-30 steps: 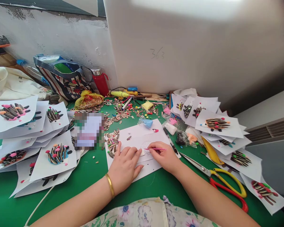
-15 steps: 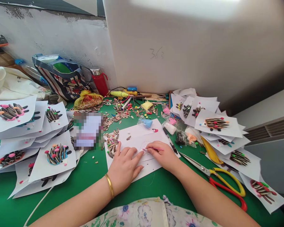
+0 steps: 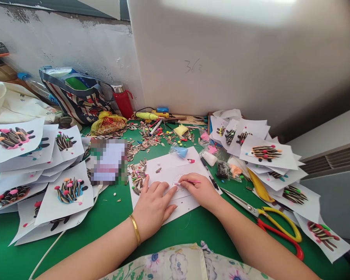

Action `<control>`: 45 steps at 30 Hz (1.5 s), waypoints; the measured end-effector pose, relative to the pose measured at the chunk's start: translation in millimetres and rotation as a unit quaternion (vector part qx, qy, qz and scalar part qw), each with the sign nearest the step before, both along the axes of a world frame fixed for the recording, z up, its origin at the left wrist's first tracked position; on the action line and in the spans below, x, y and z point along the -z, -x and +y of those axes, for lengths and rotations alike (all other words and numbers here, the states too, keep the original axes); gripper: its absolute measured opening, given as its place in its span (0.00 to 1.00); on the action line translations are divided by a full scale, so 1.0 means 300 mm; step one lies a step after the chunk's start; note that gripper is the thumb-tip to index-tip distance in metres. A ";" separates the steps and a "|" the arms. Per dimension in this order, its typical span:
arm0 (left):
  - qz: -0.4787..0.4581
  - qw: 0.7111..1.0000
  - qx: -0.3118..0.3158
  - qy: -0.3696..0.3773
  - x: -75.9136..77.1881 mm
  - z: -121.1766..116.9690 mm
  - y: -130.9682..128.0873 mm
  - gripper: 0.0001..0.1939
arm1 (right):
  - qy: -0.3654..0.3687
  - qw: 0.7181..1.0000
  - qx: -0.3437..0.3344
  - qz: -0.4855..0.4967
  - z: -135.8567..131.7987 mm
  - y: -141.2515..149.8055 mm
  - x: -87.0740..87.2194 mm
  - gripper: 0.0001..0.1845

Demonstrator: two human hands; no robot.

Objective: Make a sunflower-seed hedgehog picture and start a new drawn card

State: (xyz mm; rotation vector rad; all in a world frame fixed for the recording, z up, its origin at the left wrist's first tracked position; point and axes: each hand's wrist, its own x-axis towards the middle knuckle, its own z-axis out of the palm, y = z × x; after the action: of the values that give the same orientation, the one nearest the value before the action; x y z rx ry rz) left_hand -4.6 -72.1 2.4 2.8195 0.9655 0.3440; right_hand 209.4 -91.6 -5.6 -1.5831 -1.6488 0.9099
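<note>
My left hand (image 3: pixel 153 204) lies flat with fingers spread on a white sheet of paper (image 3: pixel 169 171) on the green table. A gold bangle circles its wrist. My right hand (image 3: pixel 202 189) pinches a thin pink stick (image 3: pixel 189 182), its tip touching a small drawn outline (image 3: pixel 179 184) on the sheet, just beyond my left fingertips. A pile of striped sunflower seeds (image 3: pixel 138 177) lies on the sheet's left edge.
Stacks of finished seed-and-clay hedgehog pictures cover the left (image 3: pixel 71 190) and right (image 3: pixel 266 152) of the table. Yellow-and-red scissors (image 3: pixel 275 225) lie right of my forearm. Clay lumps, pens, a red flask (image 3: pixel 124 101) and a striped bag (image 3: pixel 76 93) stand at the back.
My right hand has shifted slightly left with the pink stick, bringing the tip onto the drawn outline. My left hand has stayed put.
</note>
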 end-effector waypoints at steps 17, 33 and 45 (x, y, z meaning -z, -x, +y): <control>0.014 1.000 -0.009 0.001 0.003 -0.002 -0.004 0.23 | -0.008 1.000 0.015 0.012 0.001 -0.006 0.004 0.09; 0.026 1.000 -0.017 0.006 -0.006 -0.002 -0.011 0.26 | -0.018 0.999 0.036 0.012 -0.006 -0.008 0.005 0.08; 0.036 0.999 -0.004 0.000 -0.008 -0.004 -0.003 0.26 | -0.012 0.999 0.049 0.018 -0.014 -0.001 -0.018 0.06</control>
State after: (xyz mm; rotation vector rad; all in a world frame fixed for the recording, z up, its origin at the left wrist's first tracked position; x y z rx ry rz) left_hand -3.6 -73.2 4.7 2.8478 0.9905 0.2449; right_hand 209.7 -95.9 -0.1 -1.6089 -1.5370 0.8598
